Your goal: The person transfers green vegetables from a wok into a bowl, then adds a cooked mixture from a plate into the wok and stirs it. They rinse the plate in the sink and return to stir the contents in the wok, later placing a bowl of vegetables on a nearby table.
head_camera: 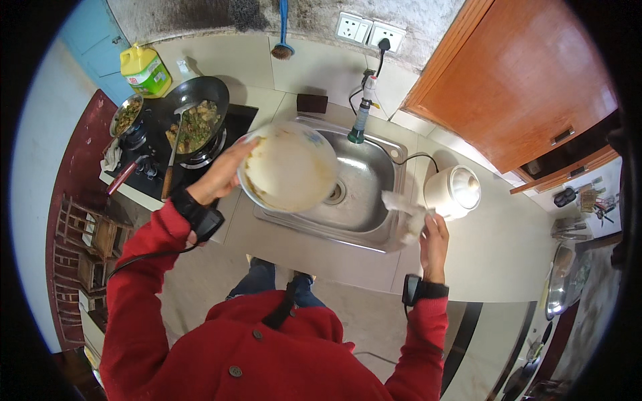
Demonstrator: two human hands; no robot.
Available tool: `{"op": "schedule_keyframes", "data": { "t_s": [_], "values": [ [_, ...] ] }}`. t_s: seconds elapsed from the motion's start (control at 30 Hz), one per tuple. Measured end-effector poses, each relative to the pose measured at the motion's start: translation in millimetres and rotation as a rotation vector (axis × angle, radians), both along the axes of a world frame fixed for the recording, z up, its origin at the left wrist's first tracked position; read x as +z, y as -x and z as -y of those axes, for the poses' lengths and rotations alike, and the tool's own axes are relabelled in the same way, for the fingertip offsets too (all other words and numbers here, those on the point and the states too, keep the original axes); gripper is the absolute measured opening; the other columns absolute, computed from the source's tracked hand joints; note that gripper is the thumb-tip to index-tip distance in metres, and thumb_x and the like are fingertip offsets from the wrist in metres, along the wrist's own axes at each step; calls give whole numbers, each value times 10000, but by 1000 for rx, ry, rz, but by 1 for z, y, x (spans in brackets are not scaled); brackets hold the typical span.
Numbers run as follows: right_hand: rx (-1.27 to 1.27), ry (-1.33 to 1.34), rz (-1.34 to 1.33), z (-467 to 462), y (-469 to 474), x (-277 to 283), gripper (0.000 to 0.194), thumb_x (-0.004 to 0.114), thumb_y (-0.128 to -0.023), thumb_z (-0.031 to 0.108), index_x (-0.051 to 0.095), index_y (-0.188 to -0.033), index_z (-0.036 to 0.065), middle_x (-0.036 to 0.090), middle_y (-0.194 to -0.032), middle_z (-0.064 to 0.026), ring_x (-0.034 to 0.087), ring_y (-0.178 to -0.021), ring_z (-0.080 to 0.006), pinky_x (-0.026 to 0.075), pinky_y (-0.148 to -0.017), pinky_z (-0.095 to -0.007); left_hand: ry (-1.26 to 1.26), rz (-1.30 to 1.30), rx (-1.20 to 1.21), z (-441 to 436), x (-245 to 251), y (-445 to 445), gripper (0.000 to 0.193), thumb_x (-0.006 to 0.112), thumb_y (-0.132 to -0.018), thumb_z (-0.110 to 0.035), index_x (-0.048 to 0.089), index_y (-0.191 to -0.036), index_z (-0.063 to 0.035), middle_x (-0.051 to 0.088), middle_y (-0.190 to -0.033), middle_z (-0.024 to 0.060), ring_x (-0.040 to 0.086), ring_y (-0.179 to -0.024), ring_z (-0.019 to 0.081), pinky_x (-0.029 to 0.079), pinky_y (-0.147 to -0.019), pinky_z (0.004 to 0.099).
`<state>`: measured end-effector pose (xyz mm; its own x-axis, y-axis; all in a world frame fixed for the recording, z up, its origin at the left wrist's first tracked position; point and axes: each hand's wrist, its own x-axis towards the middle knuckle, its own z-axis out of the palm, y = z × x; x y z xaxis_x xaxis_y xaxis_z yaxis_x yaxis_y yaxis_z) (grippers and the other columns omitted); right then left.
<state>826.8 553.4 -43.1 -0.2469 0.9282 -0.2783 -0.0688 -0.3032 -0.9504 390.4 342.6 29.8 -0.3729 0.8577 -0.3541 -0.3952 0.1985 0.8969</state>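
My left hand [223,170] grips the rim of a large white bowl [293,168], tilted over the left part of the stainless steel sink [366,200]. Brownish-yellow residue marks the bowl. To the right, my right hand [434,240] pinches a crumpled white cloth or paper [406,213], blurred, above the sink's right edge. A faucet [359,120] with a green-tipped nozzle points down at the sink's back. A white lidded container [451,190] stands on the counter just beyond my right hand.
At left, a wok [198,90] of cooked food with a wooden-handled spatula [172,168] sits on the black gas stove [239,125], beside a smaller pan [125,114] of food. A yellow jug [145,72] stands behind. An orange wooden cabinet [516,75] hangs at upper right.
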Motion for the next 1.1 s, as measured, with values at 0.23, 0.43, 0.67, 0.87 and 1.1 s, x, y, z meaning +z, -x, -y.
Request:
{"op": "schedule_keyframes", "data": {
  "t_s": [0.23, 0.43, 0.67, 0.87, 1.1],
  "values": [
    [501, 28, -52, -28, 82, 48, 295, 635, -939, 184, 583, -1193, 43, 625, -997, 25, 556, -845, -53, 418, -666, -196, -104, 138, -273, -32, -33, -69, 443, 485, -1019, -319, 498, -1332, -5, 626, -1184, 88, 644, -1023, 147, 550, -843, 279],
    [875, -68, 85, -20, 121, 55, 299, 644, -942, 197, 636, -1159, -9, 663, -943, 4, 562, -798, -55, 425, -670, -199, -45, 105, -520, -41, -25, -94, 468, 487, -1022, -359, 530, -1314, 3, 640, -1164, 69, 612, -1030, 107, 504, -883, 267],
    [1060, -176, 124, -16, 143, 65, 254, 670, -925, 211, 663, -1018, -26, 663, -886, 3, 589, -816, -67, 480, -735, -232, 2, 0, -606, -42, -28, -98, 484, 491, -1019, -389, 550, -1297, 2, 644, -1143, 57, 593, -998, 82, 493, -857, 252],
    [1185, -693, 339, -8, 163, 66, 295, 689, -894, 239, 592, -1041, 3, 674, -860, -114, 660, -793, -219, 506, -706, -316, -23, -39, -627, -40, -28, -98, 470, 509, -1011, -379, 555, -1289, -2, 640, -1122, 35, 577, -992, 69, 475, -862, 246],
    [1543, -867, 616, -15, 173, 85, 340, 474, -992, 327, 546, -1098, 13, 639, -862, -228, 627, -828, -420, 472, -695, -456, -24, -106, -560, -36, -33, -102, 479, 536, -998, -366, 545, -1302, 5, 640, -1106, 33, 571, -945, 67, 475, -819, 241]
  ]
}}
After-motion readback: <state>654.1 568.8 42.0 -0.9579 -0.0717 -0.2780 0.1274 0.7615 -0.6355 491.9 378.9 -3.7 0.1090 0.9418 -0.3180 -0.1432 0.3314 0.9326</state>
